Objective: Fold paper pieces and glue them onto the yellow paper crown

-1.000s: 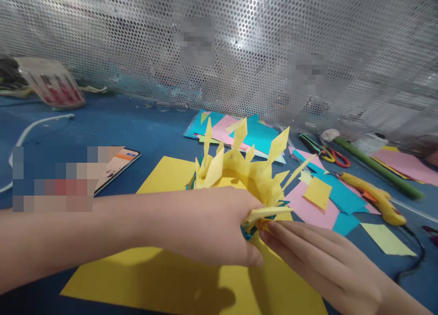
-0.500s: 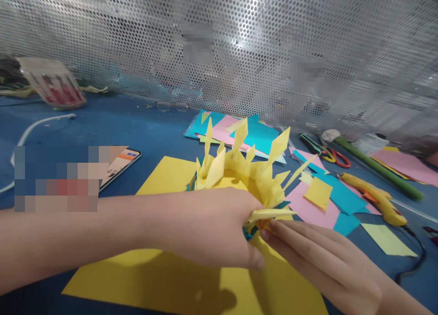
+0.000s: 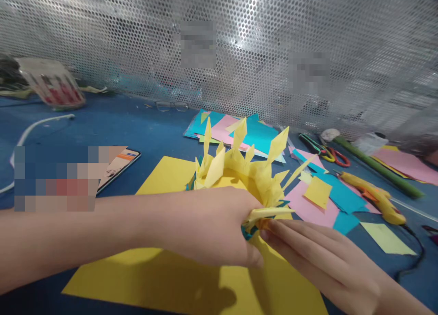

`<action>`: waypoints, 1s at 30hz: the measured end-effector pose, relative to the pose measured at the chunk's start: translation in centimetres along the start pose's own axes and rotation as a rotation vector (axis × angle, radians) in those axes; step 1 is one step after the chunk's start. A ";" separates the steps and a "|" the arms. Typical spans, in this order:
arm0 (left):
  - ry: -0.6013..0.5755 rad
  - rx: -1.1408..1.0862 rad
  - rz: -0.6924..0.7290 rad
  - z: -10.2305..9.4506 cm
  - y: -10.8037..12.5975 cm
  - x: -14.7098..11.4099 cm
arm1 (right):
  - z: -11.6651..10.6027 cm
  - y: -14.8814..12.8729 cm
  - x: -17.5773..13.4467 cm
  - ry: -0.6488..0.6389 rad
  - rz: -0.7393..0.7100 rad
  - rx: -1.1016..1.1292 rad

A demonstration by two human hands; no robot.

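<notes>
A yellow paper crown [image 3: 255, 173] with pointed, leaf-shaped tips and teal bits along its outer edge stands on a large yellow sheet [image 3: 137, 278]. My left hand [image 3: 219, 226] reaches across the front of the crown and is closed on its near right side, with the fingertips partly hidden. From the right, my right hand [image 3: 318, 255] presses its fingertips together against the crown's outer side, on a small orange-yellow piece. What lies under those fingertips is hidden.
A yellow glue gun [image 3: 372, 196] with a black cord lies at right, among scattered coloured paper pieces [image 3: 318, 192]. Scissors [image 3: 338, 157] and a green stick [image 3: 379, 169] are behind. A phone [image 3: 119, 169] lies left, glasses [image 3: 171, 106] and a paper stack [image 3: 236, 128] at the back.
Both hands hold nearly the same place on the crown. Only a very slight shift of the view shows.
</notes>
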State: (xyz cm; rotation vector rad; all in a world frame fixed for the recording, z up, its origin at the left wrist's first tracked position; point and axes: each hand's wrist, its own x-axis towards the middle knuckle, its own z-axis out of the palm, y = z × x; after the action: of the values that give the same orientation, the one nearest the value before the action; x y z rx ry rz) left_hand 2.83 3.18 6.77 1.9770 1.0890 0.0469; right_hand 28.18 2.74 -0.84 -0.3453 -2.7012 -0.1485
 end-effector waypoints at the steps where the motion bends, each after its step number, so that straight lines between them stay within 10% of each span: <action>1: -0.003 0.006 -0.018 0.0 0.0 0.0 | 0.0 0.0 0.0 -0.002 0.000 -0.002; 30: -0.017 -0.024 -0.025 0.1 0.1 0.0 | 0.0 0.0 0.2 0.012 0.036 0.038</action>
State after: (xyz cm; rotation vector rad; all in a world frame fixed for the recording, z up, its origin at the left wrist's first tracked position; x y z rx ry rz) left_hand 2.93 3.10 6.71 1.9390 1.0968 0.0293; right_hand 27.98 2.74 -0.77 -0.3805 -2.6800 -0.0879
